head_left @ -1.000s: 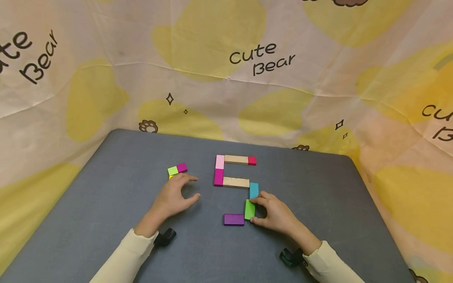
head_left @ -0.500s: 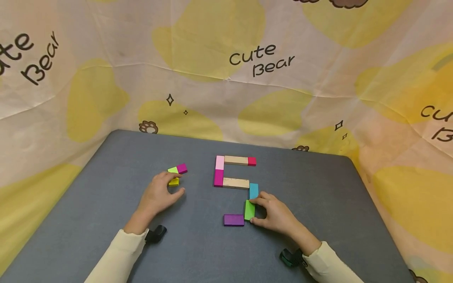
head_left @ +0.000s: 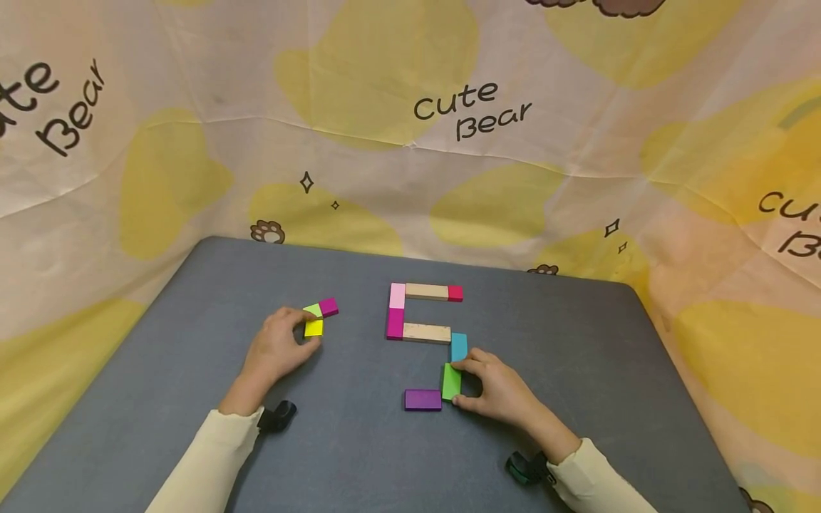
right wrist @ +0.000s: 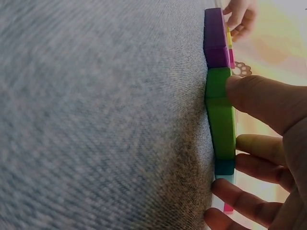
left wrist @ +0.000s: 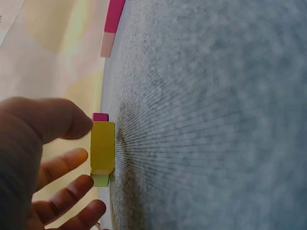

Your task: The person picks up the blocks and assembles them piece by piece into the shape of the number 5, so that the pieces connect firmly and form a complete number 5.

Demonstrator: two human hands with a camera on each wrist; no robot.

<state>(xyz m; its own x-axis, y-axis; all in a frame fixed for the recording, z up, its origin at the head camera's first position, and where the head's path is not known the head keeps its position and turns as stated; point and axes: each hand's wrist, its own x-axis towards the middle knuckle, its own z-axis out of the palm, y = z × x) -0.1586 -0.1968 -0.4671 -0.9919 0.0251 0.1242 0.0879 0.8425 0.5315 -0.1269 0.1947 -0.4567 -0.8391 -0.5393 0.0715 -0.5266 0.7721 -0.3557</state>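
Observation:
My left hand (head_left: 272, 349) is at a small yellow block (head_left: 313, 328), thumb and forefinger to either side of it. In the left wrist view the thumb tip lies close to the top edge of the yellow block (left wrist: 102, 146); a firm hold does not show. Touching it or just behind are a lime block (head_left: 311, 311) and a magenta block (head_left: 328, 307). My right hand (head_left: 503, 388) pinches a green block (head_left: 451, 382) by its ends. This block stands between a blue block (head_left: 458, 347) and a purple block (head_left: 422, 400).
Beyond the blue block lies a plain wooden block (head_left: 426, 333). A dark magenta block (head_left: 395, 323), a pink block (head_left: 397, 295), another wooden block (head_left: 426, 291) and a red block (head_left: 455, 293) continue the angular line. A printed cloth (head_left: 359, 199) hangs behind the grey table (head_left: 359, 456).
My left hand has moved leftward and lowered around the yellow block, bringing more of that block into sight. The right hand has stayed on the green block.

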